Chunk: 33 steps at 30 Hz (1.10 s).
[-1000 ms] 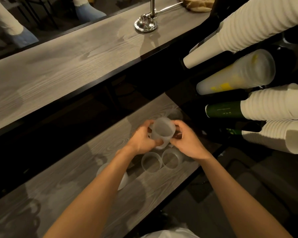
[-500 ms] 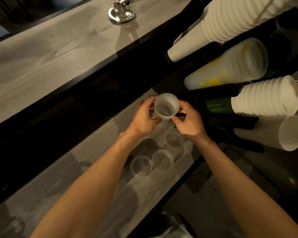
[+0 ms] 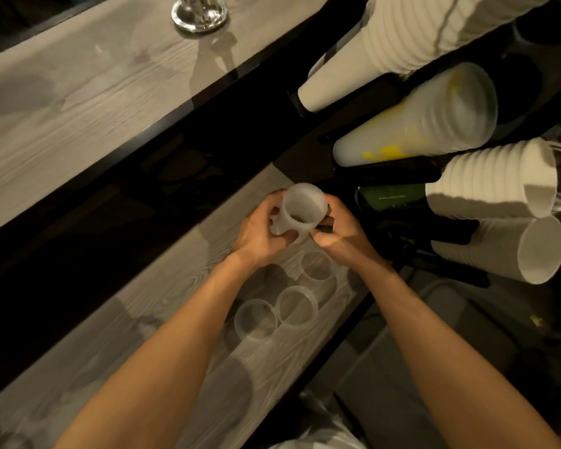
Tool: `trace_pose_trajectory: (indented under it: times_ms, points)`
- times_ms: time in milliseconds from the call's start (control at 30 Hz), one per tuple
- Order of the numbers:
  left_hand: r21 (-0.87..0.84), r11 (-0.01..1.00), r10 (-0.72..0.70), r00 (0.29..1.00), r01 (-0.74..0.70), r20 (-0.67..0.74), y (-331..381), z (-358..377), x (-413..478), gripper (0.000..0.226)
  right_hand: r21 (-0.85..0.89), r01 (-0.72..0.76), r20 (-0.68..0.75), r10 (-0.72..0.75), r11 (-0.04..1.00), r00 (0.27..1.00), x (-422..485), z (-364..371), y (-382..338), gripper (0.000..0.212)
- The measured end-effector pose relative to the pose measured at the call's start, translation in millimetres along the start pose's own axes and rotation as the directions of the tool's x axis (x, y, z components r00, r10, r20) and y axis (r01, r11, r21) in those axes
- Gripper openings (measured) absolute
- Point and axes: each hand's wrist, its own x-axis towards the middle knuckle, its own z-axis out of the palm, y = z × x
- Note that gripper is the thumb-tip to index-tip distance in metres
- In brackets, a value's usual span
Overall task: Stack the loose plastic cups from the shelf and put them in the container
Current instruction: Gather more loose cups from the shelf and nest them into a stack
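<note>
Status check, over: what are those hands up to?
Left hand and right hand grip cup stack. Three loose cups on shelf. Nothing in the way.

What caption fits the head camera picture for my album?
Left hand and right hand hold stacked plastic cups near three loose cups on the shelf.

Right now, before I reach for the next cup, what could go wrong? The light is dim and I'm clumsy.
The held cups are gripped low by the left hand and right hand, so they might tip or slip. The nearest loose cup and its neighbour stand right beside the left forearm; lowering it could knock them. The neighbour sits fairly near the front edge of the shelf and might roll off.
</note>
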Motion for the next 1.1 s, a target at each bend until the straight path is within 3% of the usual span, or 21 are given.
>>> trace_pose_trajectory:
  times_ms: [167,467,700,900,1100]
  points:
    - [-0.054,0.983,0.178,0.984,-0.176,0.027,29.2,-10.0,-10.5,0.071,0.122,0.079,-0.049,-0.073,0.989,0.996,-25.4,-25.9,-16.0,0.063]
    - [-0.152,0.983,0.128,0.974,-0.100,0.185,20.9,12.0,-40.0,0.069,-0.024,-0.043,0.043,0.044,0.999,0.998,-70.7,-47.6,-2.0,0.050]
    - [-0.077,0.996,-0.028,0.989,0.039,0.144,-3.4,36.9,-53.5,0.071,-0.088,-0.107,0.010,0.108,0.990,0.994,-71.3,-11.2,21.4,0.064]
    - [-0.011,0.998,0.058,0.997,-0.057,0.056,17.1,20.3,-67.5,0.070,-0.036,-0.043,-0.008,0.043,0.998,0.999,-82.3,-20.9,8.3,0.065]
    - [-0.044,0.991,0.127,0.992,-0.127,-0.003,24.0,-2.9,-98.6,0.059,0.052,-0.026,0.141,0.018,0.998,0.990,-98.1,-31.6,-16.6,0.063]
